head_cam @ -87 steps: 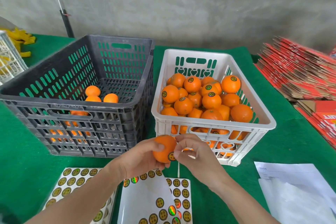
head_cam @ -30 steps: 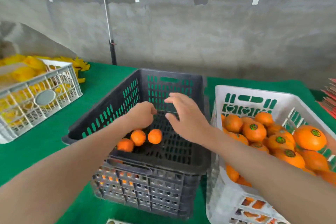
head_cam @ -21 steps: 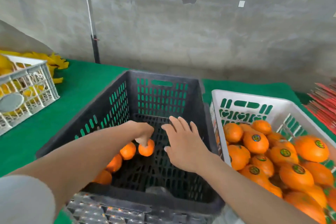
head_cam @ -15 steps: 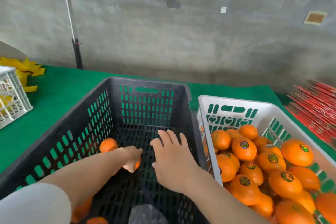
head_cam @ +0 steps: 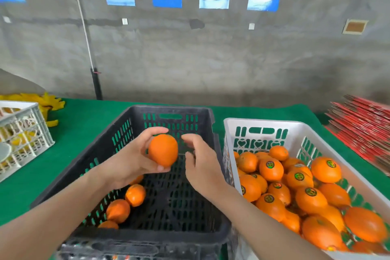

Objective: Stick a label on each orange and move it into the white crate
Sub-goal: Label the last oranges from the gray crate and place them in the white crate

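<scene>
My left hand [head_cam: 135, 158] grips a bare orange [head_cam: 163, 150] above the black crate [head_cam: 118, 133]. No label shows on its visible side. My right hand [head_cam: 200, 164] hovers just right of the orange with curled fingers, and I cannot see anything in it. A few unlabelled oranges [head_cam: 135, 194] lie in the black crate's near left corner. The white crate [head_cam: 295, 126] to the right holds several labelled oranges [head_cam: 271, 168]. The label sheets are out of view.
A white wire-like crate [head_cam: 25, 133] with yellow items stands at the far left on the green table [head_cam: 80, 116]. Red flattened cartons [head_cam: 363, 122] are stacked at the right. A grey wall with posters rises behind the table.
My left hand reached into the black crate, took an orange and lifted it above the crate. My right hand rose alongside it. The camera view tilted upward.
</scene>
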Motion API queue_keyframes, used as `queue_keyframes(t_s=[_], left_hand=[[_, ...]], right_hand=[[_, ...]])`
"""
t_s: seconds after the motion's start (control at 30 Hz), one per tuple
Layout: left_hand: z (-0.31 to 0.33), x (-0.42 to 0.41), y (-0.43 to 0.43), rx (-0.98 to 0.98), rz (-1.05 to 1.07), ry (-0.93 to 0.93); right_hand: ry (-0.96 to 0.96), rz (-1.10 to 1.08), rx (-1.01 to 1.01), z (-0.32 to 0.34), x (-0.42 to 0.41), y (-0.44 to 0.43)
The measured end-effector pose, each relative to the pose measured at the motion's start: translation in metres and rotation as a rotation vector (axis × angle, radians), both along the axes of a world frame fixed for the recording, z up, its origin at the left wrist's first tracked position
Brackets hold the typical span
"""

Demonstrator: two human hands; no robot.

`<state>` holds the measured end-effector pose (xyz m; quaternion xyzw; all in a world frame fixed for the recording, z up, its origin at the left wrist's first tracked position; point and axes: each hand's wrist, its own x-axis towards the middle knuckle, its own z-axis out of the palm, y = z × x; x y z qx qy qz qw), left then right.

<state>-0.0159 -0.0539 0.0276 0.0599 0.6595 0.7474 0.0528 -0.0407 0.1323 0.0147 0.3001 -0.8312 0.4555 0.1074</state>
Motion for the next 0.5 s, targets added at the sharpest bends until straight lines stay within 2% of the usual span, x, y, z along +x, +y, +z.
queue_keyframes(t_s=[0.1, 0.2, 0.37, 0.5], left_hand=[[0.006, 0.041, 0.025, -0.094, 0.074, 0.185], [0.008, 0.070, 0.056, -0.228, 0.100, 0.319], [0.003, 0.108, 0.117, -0.373, 0.118, 0.422], [-0.012, 0.135, 0.162, -0.397, 0.141, 0.382]], right_hand=[[-0.174, 0.171, -0.235, 0.012, 0.025, 0.022], [-0.260, 0.321, -0.341, 0.015, 0.054, 0.049], [-0.234, 0.304, -0.391, 0.009, 0.096, 0.096], [-0.237, 0.294, -0.435, -0.010, 0.120, 0.139]])
